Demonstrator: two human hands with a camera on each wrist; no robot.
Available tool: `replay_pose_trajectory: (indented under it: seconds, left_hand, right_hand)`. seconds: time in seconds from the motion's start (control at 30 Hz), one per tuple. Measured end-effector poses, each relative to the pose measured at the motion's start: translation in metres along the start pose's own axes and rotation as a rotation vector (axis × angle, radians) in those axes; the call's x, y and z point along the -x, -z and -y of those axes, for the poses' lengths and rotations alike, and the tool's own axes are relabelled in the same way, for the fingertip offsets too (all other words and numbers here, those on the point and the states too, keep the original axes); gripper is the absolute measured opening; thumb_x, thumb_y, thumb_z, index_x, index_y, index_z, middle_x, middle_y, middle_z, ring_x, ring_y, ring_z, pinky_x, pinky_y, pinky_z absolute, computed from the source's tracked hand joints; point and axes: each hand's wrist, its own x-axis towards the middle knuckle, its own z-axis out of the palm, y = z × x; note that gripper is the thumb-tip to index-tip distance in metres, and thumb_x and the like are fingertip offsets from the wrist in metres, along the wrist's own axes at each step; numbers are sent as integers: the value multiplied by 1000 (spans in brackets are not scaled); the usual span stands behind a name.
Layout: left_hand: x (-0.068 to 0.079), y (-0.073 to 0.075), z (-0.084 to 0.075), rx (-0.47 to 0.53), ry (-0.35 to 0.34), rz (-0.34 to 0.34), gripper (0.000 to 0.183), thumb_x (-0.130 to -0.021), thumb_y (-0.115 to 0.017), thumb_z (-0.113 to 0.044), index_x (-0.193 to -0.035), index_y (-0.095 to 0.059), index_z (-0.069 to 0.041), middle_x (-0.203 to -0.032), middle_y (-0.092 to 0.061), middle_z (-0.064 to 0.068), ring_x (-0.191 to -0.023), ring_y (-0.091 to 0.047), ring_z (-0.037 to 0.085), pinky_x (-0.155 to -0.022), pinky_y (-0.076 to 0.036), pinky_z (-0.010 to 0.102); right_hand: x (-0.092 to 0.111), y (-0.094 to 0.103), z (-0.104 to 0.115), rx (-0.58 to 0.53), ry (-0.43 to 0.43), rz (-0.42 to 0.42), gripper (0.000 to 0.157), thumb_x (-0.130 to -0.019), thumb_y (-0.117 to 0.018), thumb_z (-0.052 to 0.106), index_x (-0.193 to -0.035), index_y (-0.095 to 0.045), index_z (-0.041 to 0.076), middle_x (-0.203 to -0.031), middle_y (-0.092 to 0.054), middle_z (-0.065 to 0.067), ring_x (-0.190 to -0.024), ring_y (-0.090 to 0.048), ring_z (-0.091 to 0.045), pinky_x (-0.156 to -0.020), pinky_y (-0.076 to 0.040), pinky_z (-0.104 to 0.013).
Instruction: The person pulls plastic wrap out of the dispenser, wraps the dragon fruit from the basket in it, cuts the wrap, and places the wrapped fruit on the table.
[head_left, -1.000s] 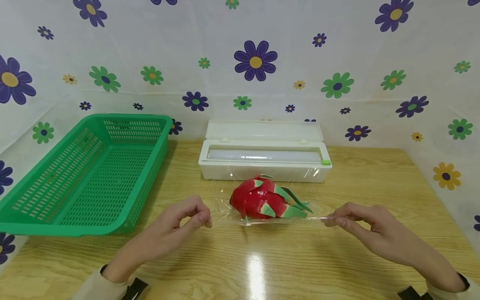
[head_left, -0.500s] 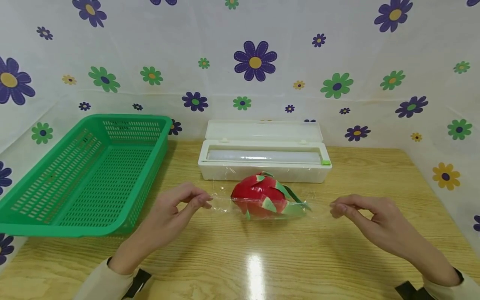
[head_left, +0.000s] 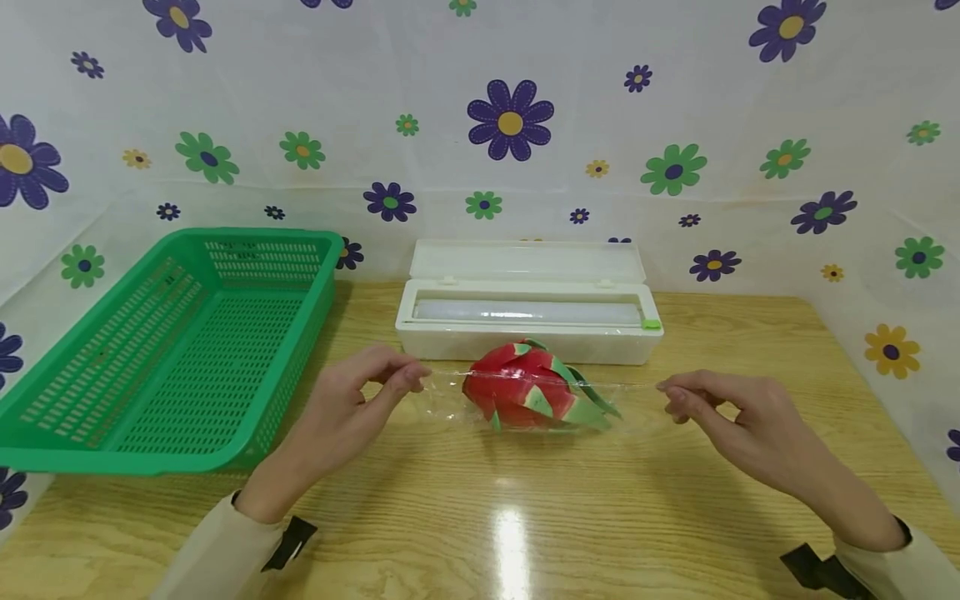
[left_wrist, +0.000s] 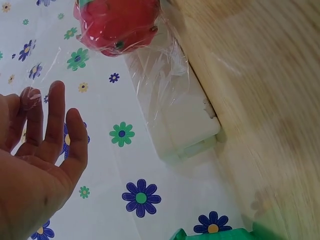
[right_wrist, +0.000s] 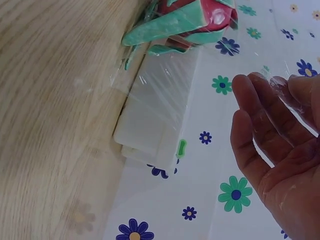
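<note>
A red dragon fruit point(head_left: 510, 360) with green-tipped scales lies on its side on the table. Clear cling film point(head_left: 447, 400) stretches across its front, and the taut upper edge runs from hand to hand. My left hand point(head_left: 351, 408), left of the fruit, pinches one end of that edge between thumb and forefinger. On the right, the other end is pinched by my right hand point(head_left: 750, 433). Both wrist views show the other fingers loosely bent, with film at the fingertips. Just behind the fruit stands a white cling film dispenser point(head_left: 435, 343), its lid raised and a film roll point(head_left: 525, 311) inside.
A green plastic basket point(head_left: 303, 333) with slotted walls stands at the left of the wooden table point(head_left: 450, 533). A green slider point(head_left: 651, 324) sits at the dispenser's right end. Flower-printed white cloth point(head_left: 315, 75) hangs behind and at the sides.
Both hands have moved up and away from me. The film's edge has risen with them, from the fruit's near side to across its upper part. Fruit, dispenser and basket have hardly moved.
</note>
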Motion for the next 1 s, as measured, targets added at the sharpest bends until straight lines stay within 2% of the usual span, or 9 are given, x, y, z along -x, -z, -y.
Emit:
replay_pose_trajectory:
  seconds: [0.1, 0.23, 0.37, 0.5, 0.6, 0.73, 0.8, 0.9, 1.0]
  left_hand:
    - [-5, -2, 1, -25, 32, 3, 19, -92, -68, 7, -100, -73, -9, -87, -72, -2, -77, -65, 9, -72, -54, 13]
    - [-11, -5, 3, -48, 95, 23, 13, -96, -67, 0, -100, -72, -11, -88, -71, -1, -78, -64, 8, -71, -55, 16]
    - [-20, -10, 7, -52, 155, 44, 7, -99, -65, -6, -101, -71, -8, -90, -71, 0, -79, -67, 11, -73, -58, 20]
    - [-28, -15, 10, -55, 221, 68, 9, -101, -64, -12, -103, -71, -7, -92, -72, 2, -82, -70, 17, -77, -59, 23]
    - [-34, -18, 11, -1, 285, 115, 13, -105, -58, -16, -106, -68, -8, -99, -74, 6, -88, -70, 22, -80, -60, 28]
    - [-42, -25, 15, 165, 386, 195, 23, -111, -46, -24, -111, -62, -8, -121, -73, 12, -105, -69, 31, -90, -59, 44]
    - [-44, -28, 17, 239, 429, 219, 28, -112, -41, -29, -111, -59, -8, -129, -70, 13, -114, -67, 31, -96, -57, 50]
    - [-49, -34, 20, 273, 470, 233, 32, -112, -38, -33, -111, -57, -8, -130, -71, 11, -117, -68, 29, -98, -56, 50]
    - [-53, -39, 24, 267, 495, 246, 33, -112, -37, -34, -113, -56, -7, -125, -73, 11, -111, -72, 26, -95, -59, 46]
  right_hand:
    - [-4, 0, -2, 21, -8, 3, 31, -89, -67, -13, -107, -76, 10, -80, -76, 6, -71, -65, 10, -49, -39, -11]
    - [-8, 0, -3, 62, -64, 21, 28, -92, -68, -8, -106, -77, 14, -79, -75, 8, -68, -65, 9, -48, -38, -13]
    - [-9, 0, -4, 89, -138, 51, 22, -95, -67, -2, -106, -77, 15, -78, -75, 9, -67, -64, 7, -46, -38, -15]
    - [-7, 0, -7, 87, -165, 94, 20, -96, -66, 0, -105, -76, 15, -79, -75, 8, -66, -63, 6, -48, -42, -17]
    - [-5, -1, -10, 87, -161, 112, 20, -96, -66, -2, -104, -76, 13, -80, -76, 7, -67, -63, 6, -51, -47, -19]
    - [-3, -1, -12, 105, -158, 120, 19, -96, -66, -1, -105, -77, 12, -85, -78, 4, -71, -63, 6, -56, -52, -20]
    - [-2, -1, -13, 112, -164, 127, 19, -96, -66, 0, -105, -77, 13, -88, -78, 3, -74, -64, 6, -58, -54, -21]
    - [-1, -1, -13, 117, -172, 137, 17, -97, -67, 3, -104, -77, 15, -90, -78, 3, -76, -65, 4, -60, -55, -22]
    - [0, -2, -14, 116, -176, 150, 16, -97, -68, 5, -103, -77, 17, -90, -78, 4, -76, -64, 5, -61, -55, -22]
